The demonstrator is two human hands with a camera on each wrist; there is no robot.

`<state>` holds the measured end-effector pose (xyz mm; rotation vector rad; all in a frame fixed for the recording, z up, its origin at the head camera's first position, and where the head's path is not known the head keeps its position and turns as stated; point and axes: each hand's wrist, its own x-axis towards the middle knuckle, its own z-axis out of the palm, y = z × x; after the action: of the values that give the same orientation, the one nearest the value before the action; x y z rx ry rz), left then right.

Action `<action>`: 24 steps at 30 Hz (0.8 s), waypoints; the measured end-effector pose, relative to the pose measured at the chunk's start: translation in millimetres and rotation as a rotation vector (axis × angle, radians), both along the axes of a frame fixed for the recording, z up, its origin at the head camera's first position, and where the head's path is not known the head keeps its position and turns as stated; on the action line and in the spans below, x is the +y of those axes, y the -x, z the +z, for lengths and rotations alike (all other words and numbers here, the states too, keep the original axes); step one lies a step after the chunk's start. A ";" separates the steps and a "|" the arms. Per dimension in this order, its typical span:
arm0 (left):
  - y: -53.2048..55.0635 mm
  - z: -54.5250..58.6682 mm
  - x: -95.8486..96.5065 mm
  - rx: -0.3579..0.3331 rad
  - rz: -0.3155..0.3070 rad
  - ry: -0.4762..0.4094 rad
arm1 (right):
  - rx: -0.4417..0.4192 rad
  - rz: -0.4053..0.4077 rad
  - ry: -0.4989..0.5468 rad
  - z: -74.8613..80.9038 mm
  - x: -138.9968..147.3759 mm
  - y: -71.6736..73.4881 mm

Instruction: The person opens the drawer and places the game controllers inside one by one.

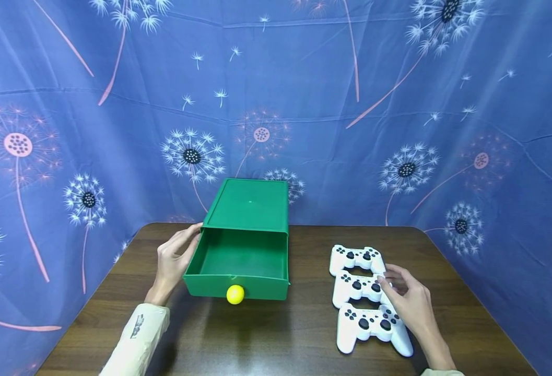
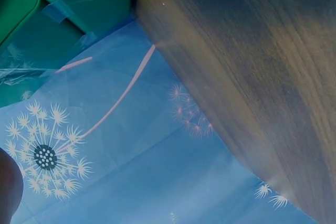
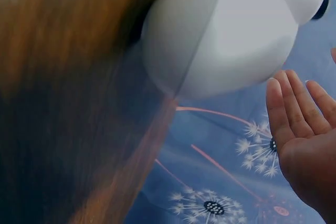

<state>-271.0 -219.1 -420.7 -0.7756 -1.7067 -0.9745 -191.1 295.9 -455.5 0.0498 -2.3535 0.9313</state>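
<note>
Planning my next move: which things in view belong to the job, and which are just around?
Likely the job's:
- green drawer box, at the left hand
- three white controllers, at the right hand

Likely just around:
- brown table
- blue cloth

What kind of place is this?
Probably a makeshift indoor play or work spot: a wood-grain table stands before a hanging blue dandelion-print cloth, with three white PlayStation-style game controllers on the table.

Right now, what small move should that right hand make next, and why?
Perhaps the right hand should close round the middle white controller: its thumb and fingers are at that controller's right end without gripping it, while the left hand is at the green box, whose drawer stands open.
</note>
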 end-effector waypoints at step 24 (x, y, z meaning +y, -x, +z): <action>0.9 -0.7 1.3 -0.003 -0.005 -0.015 | -0.151 0.004 -0.005 -12.5 28.1 30.9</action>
<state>-272.0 -217.9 -421.3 -0.7694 -1.6991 -0.9918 -221.9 324.0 -467.9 -0.0144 -2.4952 0.9607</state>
